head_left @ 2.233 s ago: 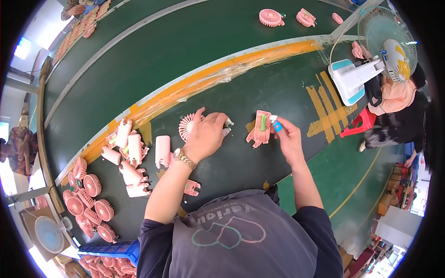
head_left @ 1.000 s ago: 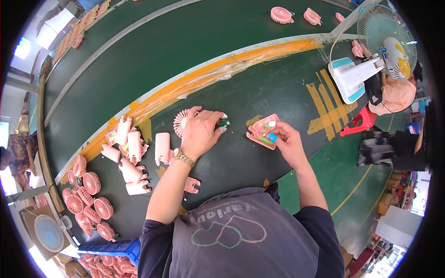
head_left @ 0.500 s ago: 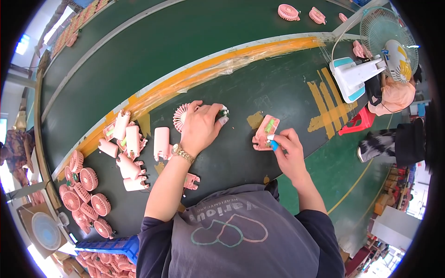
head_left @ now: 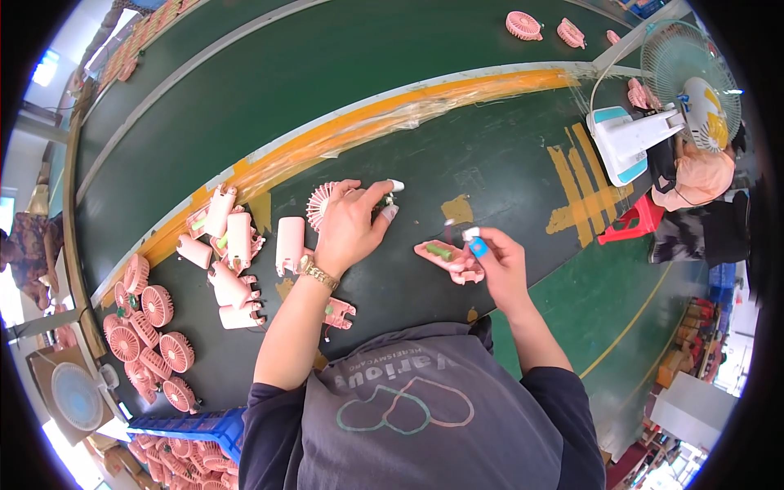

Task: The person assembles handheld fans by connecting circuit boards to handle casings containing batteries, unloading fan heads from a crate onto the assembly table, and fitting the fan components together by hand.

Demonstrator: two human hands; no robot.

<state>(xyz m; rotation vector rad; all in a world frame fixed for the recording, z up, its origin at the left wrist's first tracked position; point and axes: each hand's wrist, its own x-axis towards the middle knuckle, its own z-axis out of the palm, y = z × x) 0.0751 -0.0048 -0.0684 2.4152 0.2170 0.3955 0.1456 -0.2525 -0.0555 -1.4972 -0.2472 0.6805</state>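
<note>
My left hand [head_left: 353, 227] curls over a pink fan head [head_left: 318, 204], whose ribbed edge shows beside the fingers. A small dark-and-white piece [head_left: 391, 198] sits between its white-covered thumb and index tips. My right hand [head_left: 504, 265] is closed, thumb and index pressed together, with blue tape on one finger; a small blurred piece [head_left: 449, 222] is by the tips, and what they pinch is unclear. Below them is a pink handle shell [head_left: 426, 251], open side up, with a green cylinder [head_left: 440, 252] inside. Its near end meets the right hand.
Several pink handle shells [head_left: 238, 241] lie left of my left hand. Farther left are piled fan heads [head_left: 158, 305], above a blue crate [head_left: 192, 426]. A taped orange ledge [head_left: 359, 131] borders the green belt [head_left: 327, 82]. A white desk fan [head_left: 625, 143] stands at right near a red stool [head_left: 633, 222].
The pink handle shell has turned counterclockwise and now points left, below my right fingertips. My right hand has shifted slightly; my left hand stays over the fan head, its index finger straighter.
</note>
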